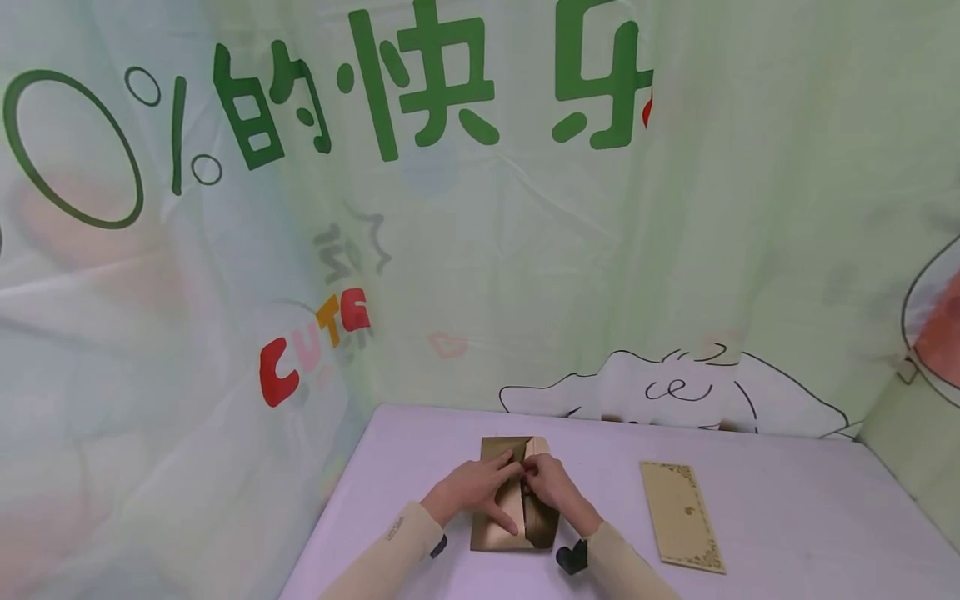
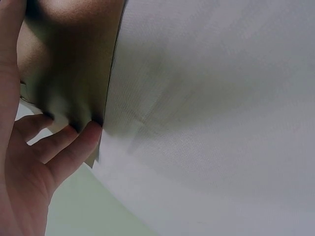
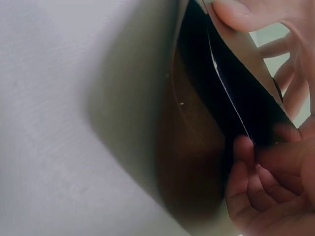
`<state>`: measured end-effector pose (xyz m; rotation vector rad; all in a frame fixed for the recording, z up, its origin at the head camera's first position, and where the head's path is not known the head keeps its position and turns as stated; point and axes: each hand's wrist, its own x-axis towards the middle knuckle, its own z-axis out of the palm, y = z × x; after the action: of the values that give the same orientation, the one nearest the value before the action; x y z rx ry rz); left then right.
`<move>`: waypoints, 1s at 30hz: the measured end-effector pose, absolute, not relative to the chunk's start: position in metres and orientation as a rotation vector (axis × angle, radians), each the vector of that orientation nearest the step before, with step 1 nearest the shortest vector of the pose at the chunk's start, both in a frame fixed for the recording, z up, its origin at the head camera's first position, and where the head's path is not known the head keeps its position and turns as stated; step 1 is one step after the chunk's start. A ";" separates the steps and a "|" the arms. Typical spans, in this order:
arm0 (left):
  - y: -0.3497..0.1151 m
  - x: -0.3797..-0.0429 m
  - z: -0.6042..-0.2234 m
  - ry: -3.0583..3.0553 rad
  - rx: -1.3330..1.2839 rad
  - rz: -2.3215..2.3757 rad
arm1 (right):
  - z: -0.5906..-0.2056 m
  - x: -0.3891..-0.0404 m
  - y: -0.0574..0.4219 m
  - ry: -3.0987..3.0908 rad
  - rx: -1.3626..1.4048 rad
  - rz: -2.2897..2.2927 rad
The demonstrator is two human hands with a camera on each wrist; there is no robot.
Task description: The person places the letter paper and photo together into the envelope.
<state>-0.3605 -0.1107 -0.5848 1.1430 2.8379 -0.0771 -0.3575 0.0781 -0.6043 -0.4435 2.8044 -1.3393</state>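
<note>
A gold-brown paper envelope [image 1: 497, 538] lies on the table in the head view. On its left part rests my left hand [image 1: 480, 486], fingers and thumb spread. My right hand [image 1: 552, 481] pinches the envelope's edge near its middle, close to the left fingertips. The left wrist view has the left hand [image 2: 34, 162] with several fingertips touching the envelope [image 2: 93, 29]. Dark gaps between paper layers appear in the right wrist view, where the right hand [image 3: 275, 182] pinches a thin edge of the envelope [image 3: 189, 132]. What lies inside is too dark to tell.
A flat tan rectangular piece with ornate dark corners [image 1: 684, 517] lies to the right on the pale purple tablecloth [image 1: 795, 517]. Printed curtains [image 1: 487, 275] hang behind and to the left of the table.
</note>
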 end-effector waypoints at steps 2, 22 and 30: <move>-0.108 -0.360 -0.584 2.834 1.142 -0.075 | -0.604 -0.357 0.079 2.805 -0.430 -1.333; -0.110 -0.358 -0.588 2.844 1.123 -0.064 | -0.601 -0.340 0.116 2.752 -0.225 -1.403; -0.109 -0.358 -0.584 2.833 1.103 -0.039 | -0.591 -0.331 0.155 2.907 -0.163 -1.261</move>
<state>-0.3584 -0.1091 -0.5836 1.1035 2.8335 -0.0392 -0.3306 0.1546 -0.5907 -0.1630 2.9067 -1.2613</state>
